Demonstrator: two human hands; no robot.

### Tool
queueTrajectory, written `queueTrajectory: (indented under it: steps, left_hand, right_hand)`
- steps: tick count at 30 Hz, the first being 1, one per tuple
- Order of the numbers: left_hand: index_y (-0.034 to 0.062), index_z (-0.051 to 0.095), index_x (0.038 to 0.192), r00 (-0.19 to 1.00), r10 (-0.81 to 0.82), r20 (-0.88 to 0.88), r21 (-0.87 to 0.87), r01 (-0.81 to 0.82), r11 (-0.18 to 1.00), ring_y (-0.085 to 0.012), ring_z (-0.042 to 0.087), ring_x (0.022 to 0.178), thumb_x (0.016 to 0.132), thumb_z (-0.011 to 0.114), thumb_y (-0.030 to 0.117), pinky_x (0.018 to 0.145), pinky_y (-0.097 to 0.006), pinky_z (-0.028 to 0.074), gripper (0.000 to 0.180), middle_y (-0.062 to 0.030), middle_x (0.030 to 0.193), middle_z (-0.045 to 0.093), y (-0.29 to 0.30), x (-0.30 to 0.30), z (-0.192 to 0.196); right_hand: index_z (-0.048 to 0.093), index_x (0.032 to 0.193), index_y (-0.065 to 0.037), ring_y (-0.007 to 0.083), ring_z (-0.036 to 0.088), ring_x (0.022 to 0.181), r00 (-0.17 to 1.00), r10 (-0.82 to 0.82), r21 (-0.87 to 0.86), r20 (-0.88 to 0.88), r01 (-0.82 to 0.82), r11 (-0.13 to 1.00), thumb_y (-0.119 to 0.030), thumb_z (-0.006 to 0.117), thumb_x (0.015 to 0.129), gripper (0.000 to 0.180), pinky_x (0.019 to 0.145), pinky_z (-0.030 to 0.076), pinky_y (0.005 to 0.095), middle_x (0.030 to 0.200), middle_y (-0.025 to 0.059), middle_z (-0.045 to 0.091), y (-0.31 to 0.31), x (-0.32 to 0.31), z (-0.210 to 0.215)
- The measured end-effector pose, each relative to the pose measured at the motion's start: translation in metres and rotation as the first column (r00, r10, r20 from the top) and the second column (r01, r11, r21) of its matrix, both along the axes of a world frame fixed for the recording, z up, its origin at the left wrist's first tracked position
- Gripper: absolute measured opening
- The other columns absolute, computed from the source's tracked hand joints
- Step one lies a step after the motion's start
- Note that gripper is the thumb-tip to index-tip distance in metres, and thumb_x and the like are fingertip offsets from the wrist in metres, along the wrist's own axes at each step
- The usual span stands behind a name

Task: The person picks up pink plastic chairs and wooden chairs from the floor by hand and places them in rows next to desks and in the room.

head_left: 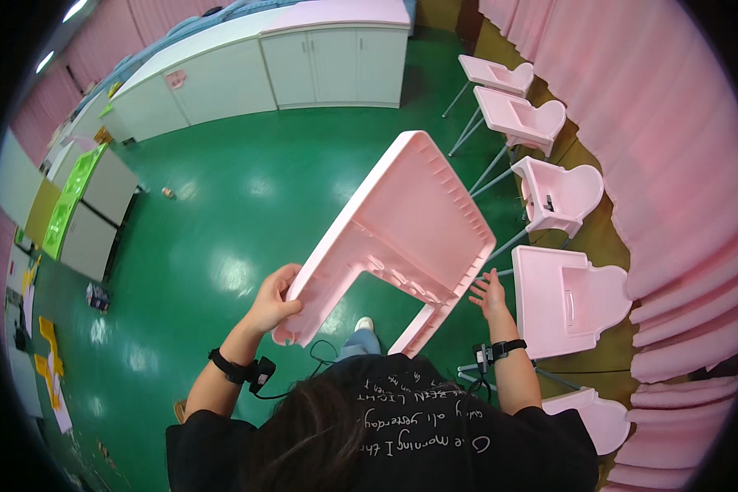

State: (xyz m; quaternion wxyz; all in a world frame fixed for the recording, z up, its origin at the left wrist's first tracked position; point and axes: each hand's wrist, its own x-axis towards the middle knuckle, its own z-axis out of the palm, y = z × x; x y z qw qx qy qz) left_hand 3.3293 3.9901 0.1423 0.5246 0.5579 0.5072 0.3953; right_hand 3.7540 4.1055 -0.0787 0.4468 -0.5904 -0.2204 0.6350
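In front of me a pink high-chair tray (418, 205) hangs tilted in the air, its ribbed underside facing me and its U-shaped cutout toward my body. My left hand (275, 302) is closed on the tray's left edge, thumb on the underside. Beside the tray's lower right edge, my right hand (489, 297) is open with the fingers spread; whether a fingertip touches the rim I cannot tell. Close to that hand stands a pink high chair (545, 295) with its tray on. A further high chair (578, 197) shows a bare seat with dark straps.
More pink high chairs (525, 115) line the right side, their grey legs reaching onto the green floor (213, 205). A pink curtain (631, 148) hangs behind them. White cabinets (332, 70) stand at the back, and a bench with bright green trays (74, 201) at the left.
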Motion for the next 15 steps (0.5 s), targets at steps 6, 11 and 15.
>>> queueTrajectory:
  steps: [6, 11, 15]
  left_hand:
    - [-0.0022, 0.048, 0.104, 0.985, -0.173, 0.013, 0.084, 0.172, 0.982, -0.0112, 0.051, 0.087, 0.059, 0.051, -0.001, 0.08, -0.024, 0.039, 0.045, -0.0046, 0.092, 0.054, 0.162, 0.013, 0.034]
    - [-0.0025, 0.046, 0.109, 0.939, -0.338, 0.062, 0.088, 0.332, 0.939, -0.0117, 0.052, 0.09, 0.06, 0.051, -0.001, 0.081, -0.024, 0.04, 0.049, -0.0054, 0.095, 0.055, 0.295, 0.044, 0.046]
    - [-0.0018, 0.047, 0.109, 0.89, -0.445, 0.098, 0.065, 0.441, 0.895, -0.0114, 0.052, 0.093, 0.06, 0.054, 0.002, 0.083, -0.023, 0.04, 0.049, -0.0057, 0.099, 0.054, 0.4, 0.087, 0.047]
  right_hand:
    - [0.02, 0.135, -0.005, 0.022, 0.052, 0.056, 0.955, -0.066, -0.002, -0.289, 0.068, 0.998, -0.066, 0.021, 0.083, 0.08, 0.045, 0.037, 0.032, 0.119, 0.0208, 0.044, 0.115, 0.038, 0.015]
    - [0.04, 0.118, -0.006, 0.0154, 0.048, 0.051, 0.963, -0.137, 0.051, -0.23, 0.153, 0.987, -0.06, 0.025, 0.087, 0.064, 0.039, 0.031, 0.0245, 0.09, 0.0124, 0.056, 0.182, 0.088, 0.027]
    - [0.05, 0.093, -0.008, 0.0061, 0.027, 0.03, 0.934, -0.019, 0.135, -0.358, 0.071, 0.988, -0.058, 0.025, 0.087, 0.056, 0.027, 0.015, 0.0188, 0.062, 0.0026, 0.052, 0.223, 0.124, 0.06]
